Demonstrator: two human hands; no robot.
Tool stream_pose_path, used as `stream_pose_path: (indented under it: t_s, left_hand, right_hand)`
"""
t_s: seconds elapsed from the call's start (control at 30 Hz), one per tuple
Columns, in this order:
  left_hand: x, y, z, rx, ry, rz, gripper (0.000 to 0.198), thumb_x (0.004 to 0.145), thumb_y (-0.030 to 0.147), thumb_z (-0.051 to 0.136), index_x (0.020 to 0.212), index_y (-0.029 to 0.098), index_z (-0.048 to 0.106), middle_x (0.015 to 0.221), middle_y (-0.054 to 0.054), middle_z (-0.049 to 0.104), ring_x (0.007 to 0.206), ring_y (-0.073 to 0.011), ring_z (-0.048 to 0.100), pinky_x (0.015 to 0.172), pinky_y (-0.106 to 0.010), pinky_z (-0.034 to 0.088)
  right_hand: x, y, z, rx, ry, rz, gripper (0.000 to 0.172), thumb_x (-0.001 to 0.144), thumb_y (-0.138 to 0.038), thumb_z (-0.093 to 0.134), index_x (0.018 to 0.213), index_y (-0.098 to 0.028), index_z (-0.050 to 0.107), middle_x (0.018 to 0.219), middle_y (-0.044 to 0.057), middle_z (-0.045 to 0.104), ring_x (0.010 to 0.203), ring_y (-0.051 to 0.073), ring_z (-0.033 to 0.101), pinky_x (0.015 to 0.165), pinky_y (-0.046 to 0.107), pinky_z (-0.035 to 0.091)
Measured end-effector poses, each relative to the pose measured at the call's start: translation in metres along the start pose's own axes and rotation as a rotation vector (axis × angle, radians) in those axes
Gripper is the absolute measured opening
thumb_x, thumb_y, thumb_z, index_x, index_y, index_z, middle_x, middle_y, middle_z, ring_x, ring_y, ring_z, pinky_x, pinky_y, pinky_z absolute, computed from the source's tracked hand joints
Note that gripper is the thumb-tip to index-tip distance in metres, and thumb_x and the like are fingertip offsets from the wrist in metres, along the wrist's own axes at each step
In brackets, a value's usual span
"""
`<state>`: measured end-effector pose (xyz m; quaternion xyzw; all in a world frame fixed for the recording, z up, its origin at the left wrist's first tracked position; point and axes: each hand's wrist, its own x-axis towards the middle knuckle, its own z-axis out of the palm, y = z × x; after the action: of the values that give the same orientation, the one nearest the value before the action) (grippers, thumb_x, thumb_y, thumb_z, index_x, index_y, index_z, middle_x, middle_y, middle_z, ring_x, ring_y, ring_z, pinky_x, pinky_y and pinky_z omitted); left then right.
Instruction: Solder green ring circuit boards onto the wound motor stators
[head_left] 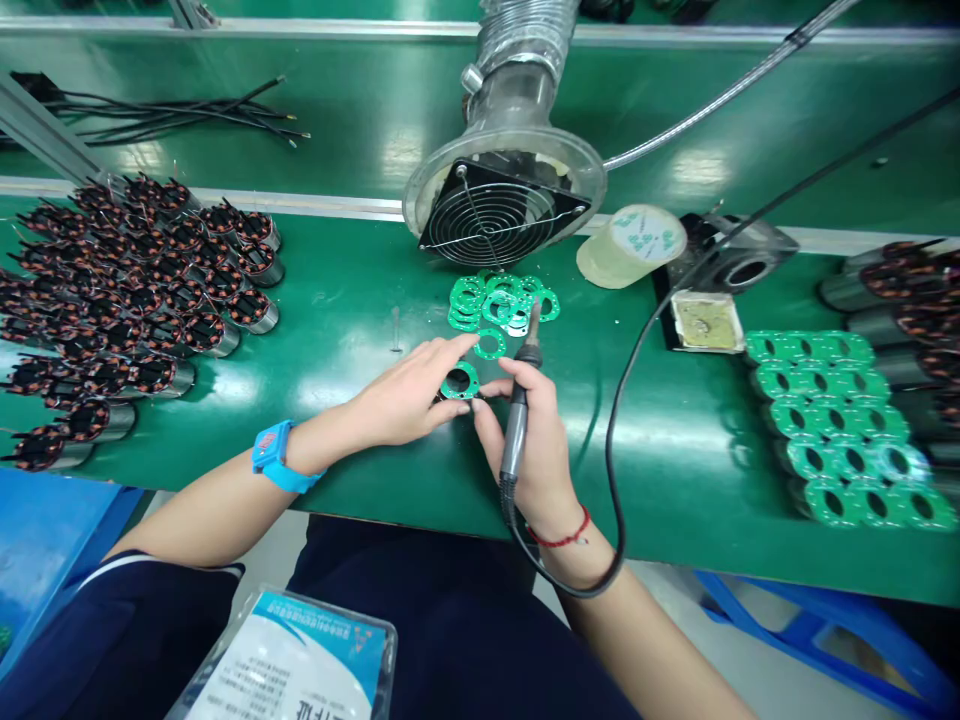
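Observation:
My left hand (401, 395) curls its thumb and fingers around a small motor stator, mostly hidden, with a green ring-shaped circuit board (471, 374) on its top. In my right hand (547, 445) is a soldering iron (516, 430), its tip pointing up and away from the board. The thumb and a finger of that hand also reach the right side of the stator. Just beyond my fingers lies a loose green ring board (491, 345), and behind it a pile of similar ring boards (465, 300) spreads under the fan.
Wound stators (150, 270) crowd the left. A fume extractor fan (495, 210) overhangs the middle. Behind right stand a solder wire roll (600, 250), an iron holder (750, 255) and a cleaning sponge (705, 322). Board-topped stators (832, 415) line the right; the iron's cable (619, 440) loops nearby.

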<state>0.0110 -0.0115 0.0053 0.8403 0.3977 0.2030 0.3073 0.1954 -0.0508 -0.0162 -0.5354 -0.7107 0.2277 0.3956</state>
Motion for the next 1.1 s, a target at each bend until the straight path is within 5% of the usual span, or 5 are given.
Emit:
stream_pose_path:
  t_s: [0.1,0.3,0.6,0.93,1.1]
  left_hand:
    - [-0.007,-0.005,-0.013,0.089,-0.091,-0.017,0.072,0.083,0.027,0.068,0.144,0.015,0.031,0.14,-0.019,0.047,0.129,-0.033,0.045,0.107,-0.053,0.04]
    - [-0.009,-0.006,-0.038,0.102,-0.192,-0.123,0.01,0.091,0.019,0.05,0.09,0.016,0.06,0.091,-0.007,0.064,0.088,-0.0217,0.059,0.085,-0.039,0.047]
    - [-0.008,0.0,-0.034,-0.256,0.133,-0.136,0.004,0.087,0.019,0.059,0.086,0.017,0.057,0.088,-0.002,0.057,0.073,-0.0123,0.054,0.069,-0.026,0.047]
    - [-0.011,-0.001,-0.023,0.353,0.462,0.188,0.025,0.099,0.038,0.049,0.099,0.014,0.057,0.09,-0.007,0.058,0.083,-0.0191,0.056,0.071,-0.03,0.047]
    - [-0.012,0.0,-0.023,0.463,0.446,0.168,0.026,0.099,0.039,0.047,0.102,0.014,0.056,0.094,-0.009,0.059,0.087,-0.0211,0.058,0.073,-0.032,0.047]
  right_hand:
    - [0.009,-0.004,-0.004,-0.063,-0.052,-0.085,0.052,0.086,-0.025,0.06,0.135,-0.026,0.043,0.121,0.01,0.063,0.112,0.029,0.06,0.096,0.052,0.051]
    - [0.03,-0.007,-0.005,-0.092,-0.28,-0.234,0.051,0.086,-0.018,0.055,0.135,-0.025,0.043,0.123,0.01,0.064,0.112,0.028,0.062,0.094,0.05,0.052]
    - [0.023,-0.018,0.003,0.034,-0.074,-0.173,0.052,0.088,-0.035,0.065,0.134,-0.028,0.04,0.123,0.009,0.061,0.115,0.027,0.06,0.1,0.049,0.05]
    - [0.023,-0.047,0.013,0.229,-0.003,-0.127,0.049,0.087,-0.021,0.065,0.13,-0.03,0.042,0.101,0.001,0.06,0.086,0.016,0.067,0.08,0.036,0.059]
    - [0.026,-0.05,0.009,0.223,0.035,-0.106,0.038,0.089,-0.016,0.06,0.122,-0.03,0.049,0.092,-0.003,0.065,0.081,0.014,0.068,0.076,0.032,0.059]
